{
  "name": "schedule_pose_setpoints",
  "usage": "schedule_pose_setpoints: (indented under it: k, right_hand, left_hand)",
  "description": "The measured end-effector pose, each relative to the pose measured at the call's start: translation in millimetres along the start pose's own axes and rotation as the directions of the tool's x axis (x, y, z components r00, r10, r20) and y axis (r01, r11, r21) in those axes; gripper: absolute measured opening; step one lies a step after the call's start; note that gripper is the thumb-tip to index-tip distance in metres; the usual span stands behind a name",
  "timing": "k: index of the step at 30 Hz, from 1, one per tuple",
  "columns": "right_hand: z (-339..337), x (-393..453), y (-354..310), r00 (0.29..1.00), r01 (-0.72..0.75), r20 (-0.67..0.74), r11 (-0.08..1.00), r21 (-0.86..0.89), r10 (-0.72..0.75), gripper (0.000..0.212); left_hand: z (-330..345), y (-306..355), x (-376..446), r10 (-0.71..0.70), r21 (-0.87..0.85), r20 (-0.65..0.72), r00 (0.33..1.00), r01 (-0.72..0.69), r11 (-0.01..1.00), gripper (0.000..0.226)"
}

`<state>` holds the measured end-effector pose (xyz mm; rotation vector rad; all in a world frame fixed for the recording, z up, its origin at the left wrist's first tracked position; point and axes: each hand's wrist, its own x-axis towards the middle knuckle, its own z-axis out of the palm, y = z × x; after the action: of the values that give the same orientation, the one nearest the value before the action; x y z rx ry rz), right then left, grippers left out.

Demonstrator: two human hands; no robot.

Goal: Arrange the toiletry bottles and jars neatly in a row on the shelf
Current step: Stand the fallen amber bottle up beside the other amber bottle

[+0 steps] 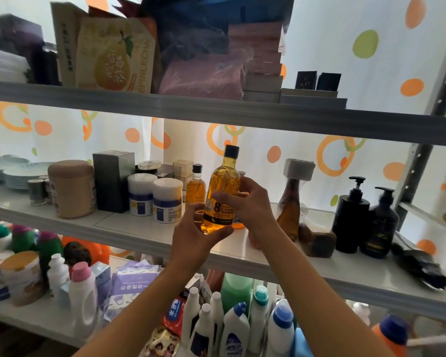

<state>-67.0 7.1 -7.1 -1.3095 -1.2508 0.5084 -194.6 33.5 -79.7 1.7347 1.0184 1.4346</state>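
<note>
An amber shampoo bottle (220,191) is held upright above the middle shelf (139,237), gripped low by the left hand (196,233) and at mid-body by the right hand (247,204), fingers curled round it. Just behind the grip a smaller amber bottle (196,185) is seen; left of it two white jars (155,198), right of it two black pump bottles (363,217).

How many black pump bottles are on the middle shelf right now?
2. Both stand at the right end of the middle shelf: the ribbed black pump bottle, and the rounder dark pump bottle right beside it. None seem hidden.
</note>
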Motion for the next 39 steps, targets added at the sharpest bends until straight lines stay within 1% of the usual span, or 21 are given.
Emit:
schedule_pose_setpoints:
  k: [2, 4, 6, 8, 10, 12, 15, 19, 20, 24, 26, 28, 31, 36, 39]
  right_hand:
    - [4, 3, 3, 1.000, 0.009, -0.026, 0.998, -0.057, -0.010, 0.055]
    - [7, 7, 9, 0.998, 0.005, -0.066, 0.992, -0.126, -0.013, 0.050]
    - [12, 12, 16, 0.995, -0.023, -0.105, 0.978, -0.205, 0.002, 0.045]
    - [19, 17, 24, 0.991, -0.049, -0.132, 0.963, -0.265, 0.014, 0.048]
    - [29, 20, 37, 0.987, -0.066, -0.158, 0.959, -0.275, 0.023, 0.044]
    - [38, 22, 50, 0.987, -0.071, -0.159, 0.960, -0.271, 0.028, 0.039]
    - [50, 29, 65, 0.986, -0.049, -0.168, 0.950, -0.308, -0.004, 0.045]
    - [58, 39, 74, 0.985, -0.030, -0.170, 0.929, -0.369, -0.035, 0.064]
    - [59, 42, 77, 0.983, -0.029, -0.177, 0.921, -0.388, -0.043, 0.065]
    - [63, 60, 85, 0.978, -0.046, -0.206, 0.905, -0.422, -0.046, 0.063]
    - [66, 69, 89, 0.973, -0.058, -0.225, 0.887, -0.458, -0.053, 0.059]
    - [71, 78, 93, 0.969, -0.069, -0.239, 0.869, -0.490, -0.058, 0.057]
    - [79, 87, 95, 0.971, -0.080, -0.230, 0.810, -0.581, -0.069, 0.059]
    - [80, 93, 91, 0.972, -0.121, -0.232, 0.755, -0.644, -0.042, 0.063]
    - [78, 94, 91, 0.975, -0.102, -0.212, 0.729, -0.677, -0.060, 0.069]
  left_hand:
    - [-1, -4, 2, -0.010, 0.012, 0.001, 1.000, 0.010, 1.000, 0.068]
    - [-2, -8, 6, -0.026, 0.049, 0.027, 0.999, 0.025, 0.998, 0.063]
    - [-3, -12, 12, -0.055, 0.129, 0.083, 0.995, 0.044, 0.991, 0.061]
    - [0, -22, 20, -0.078, 0.197, 0.108, 0.991, 0.056, 0.979, 0.061]
    - [3, -34, 28, -0.079, 0.249, 0.087, 0.993, 0.055, 0.967, 0.057]
    - [7, -46, 36, -0.067, 0.304, 0.076, 0.995, 0.041, 0.952, 0.047]
    - [12, -62, 49, -0.074, 0.371, 0.104, 0.992, 0.030, 0.928, 0.034]
    - [19, -78, 63, -0.115, 0.380, 0.091, 0.989, 0.073, 0.922, 0.036]
    - [21, -80, 67, -0.120, 0.372, 0.082, 0.989, 0.082, 0.925, 0.037]
    - [30, -83, 84, -0.143, 0.337, 0.079, 0.987, 0.109, 0.935, 0.046]
    - [36, -85, 93, -0.153, 0.330, 0.092, 0.984, 0.115, 0.937, 0.047]
    - [41, -85, 97, -0.156, 0.318, 0.074, 0.985, 0.125, 0.940, 0.040]
    - [47, -89, 99, -0.141, 0.316, 0.009, 0.990, 0.131, 0.940, 0.026]
    - [46, -93, 104, -0.126, 0.368, 0.000, 0.992, 0.117, 0.922, 0.022]
    - [47, -89, 109, -0.119, 0.397, 0.014, 0.993, 0.104, 0.912, 0.020]
